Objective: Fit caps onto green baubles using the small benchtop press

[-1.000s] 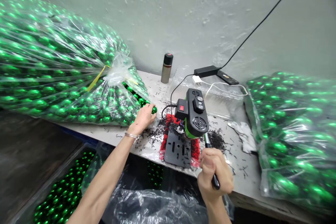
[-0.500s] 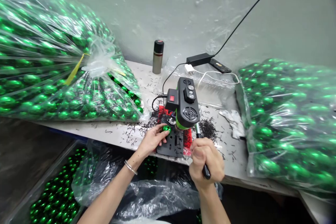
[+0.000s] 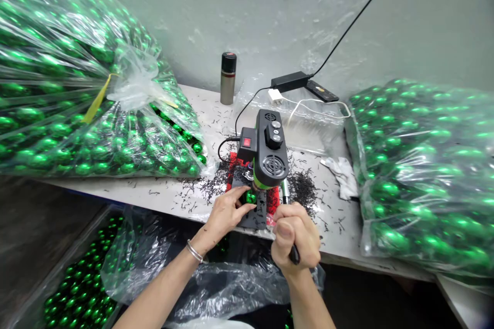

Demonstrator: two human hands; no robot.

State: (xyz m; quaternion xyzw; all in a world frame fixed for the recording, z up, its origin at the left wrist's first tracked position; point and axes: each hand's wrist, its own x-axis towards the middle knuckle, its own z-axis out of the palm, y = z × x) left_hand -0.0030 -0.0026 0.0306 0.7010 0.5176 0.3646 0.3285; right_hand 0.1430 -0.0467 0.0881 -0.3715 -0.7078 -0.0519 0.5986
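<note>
A shiny green ball [image 3: 250, 196] sits under the head of a small black drill press [image 3: 271, 146], over its dark base plate [image 3: 252, 220]. The thumb and fingers of my left hand [image 3: 227, 211] hold the ball from the left side. My right hand [image 3: 296, 236] is wrapped round the black-ended lever [image 3: 295, 254] on the right of the press. Red material [image 3: 273, 200] lies beneath the base. Dark shavings [image 3: 303, 187] are scattered around the press.
Large clear bags of green balls stand left [image 3: 88, 149] and right [image 3: 420, 180]. Behind are a bottle [image 3: 227, 79], power adapter [image 3: 289, 81], cables and phone [image 3: 322, 91]. A white glove [image 3: 343, 177] lies right. An open bag of balls [image 3: 83, 288] sits below left.
My left hand has moved the green ball right, in under the press head. My right hand still grips the lever. The whole view has shifted slightly.
</note>
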